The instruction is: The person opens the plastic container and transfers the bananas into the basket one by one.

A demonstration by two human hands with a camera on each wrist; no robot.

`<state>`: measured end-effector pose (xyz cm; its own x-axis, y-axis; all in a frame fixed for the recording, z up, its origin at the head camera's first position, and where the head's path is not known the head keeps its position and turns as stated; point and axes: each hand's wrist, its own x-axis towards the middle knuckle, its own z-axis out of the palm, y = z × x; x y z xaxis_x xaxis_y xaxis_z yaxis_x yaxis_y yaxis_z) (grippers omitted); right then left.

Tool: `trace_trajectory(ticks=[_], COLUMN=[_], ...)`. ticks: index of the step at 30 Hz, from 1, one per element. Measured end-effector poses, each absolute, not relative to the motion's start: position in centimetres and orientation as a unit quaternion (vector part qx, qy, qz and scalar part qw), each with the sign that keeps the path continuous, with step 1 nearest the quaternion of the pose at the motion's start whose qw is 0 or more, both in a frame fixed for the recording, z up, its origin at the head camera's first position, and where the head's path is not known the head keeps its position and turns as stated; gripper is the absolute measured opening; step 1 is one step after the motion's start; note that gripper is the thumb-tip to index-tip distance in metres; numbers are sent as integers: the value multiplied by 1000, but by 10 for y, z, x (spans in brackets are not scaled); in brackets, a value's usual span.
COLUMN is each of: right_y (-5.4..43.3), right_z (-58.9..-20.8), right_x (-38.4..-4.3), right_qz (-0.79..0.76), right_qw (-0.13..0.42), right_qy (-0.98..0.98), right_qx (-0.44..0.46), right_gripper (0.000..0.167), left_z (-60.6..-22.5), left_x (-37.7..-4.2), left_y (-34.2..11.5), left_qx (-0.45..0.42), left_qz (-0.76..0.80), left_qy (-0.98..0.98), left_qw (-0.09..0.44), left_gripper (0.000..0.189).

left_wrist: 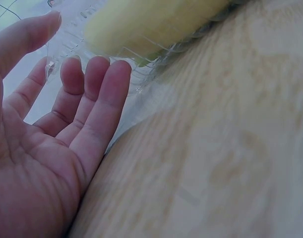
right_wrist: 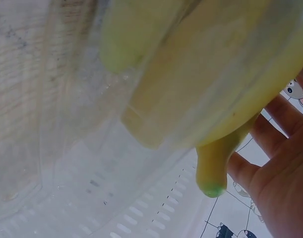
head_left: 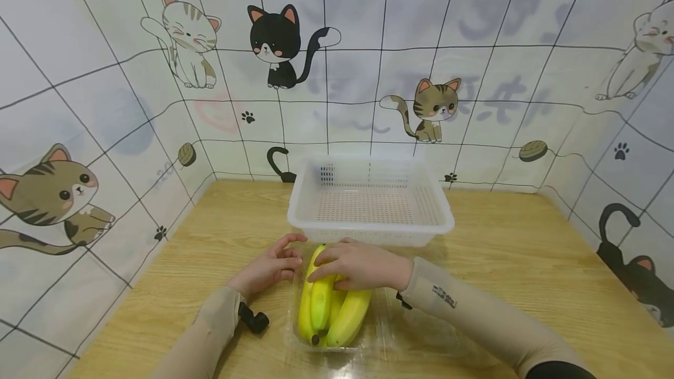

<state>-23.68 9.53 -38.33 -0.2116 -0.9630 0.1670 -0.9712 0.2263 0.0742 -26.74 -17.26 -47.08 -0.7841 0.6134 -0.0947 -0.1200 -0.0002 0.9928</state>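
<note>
White, grid-lined wall covering (head_left: 358, 10) encloses the work area on three sides, probably to screen off the surroundings. Below it extends the wood-grain table (head_left: 516, 250), the common support. A white perforated basket (head_left: 371, 228) stands upright at the far side, presumably to be within reach yet out of the hands' way. Nearer lies a clear plastic container (head_left: 323, 348), its low walls apparently keeping its contents together; a clear flap (head_left: 426, 329) to its right, partly beneath the right forearm (head_left: 463, 309), may be its lid. The bananas (head_left: 350, 314) rest lengthwise inside the container, seemingly because its long shape suits them. The right hand (head_left: 358, 265) reaches over their far part and grasps the upper banana (head_left: 320, 309) with bent fingers; a hold from above is likely simplest where walls surround the sides. The left hand (head_left: 268, 268) grips nothing: its loosely bent fingers stand at the container's left wall, a position suited to steadying it, though contact is uncertain. Smallest are the black wrist devices (head_left: 257, 321).

Counts, in the same order: one table, one basket, one container, one flap, at least four bananas (overlap conceals the exact number), two hands, two wrist devices.
</note>
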Motion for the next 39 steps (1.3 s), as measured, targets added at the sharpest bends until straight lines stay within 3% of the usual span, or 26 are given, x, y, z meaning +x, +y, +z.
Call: trace_trajectory(ticks=[39], right_y=[104], right_z=[-370], right_x=[-237], right_qz=[27], right_qw=[119], right_qy=[-782], right_qx=[612], right_gripper=[45], left_z=[-470], left_x=[-268], left_y=[-173], left_qx=[195], left_qz=[686], left_qy=[645], left_qw=[275], left_gripper=[55])
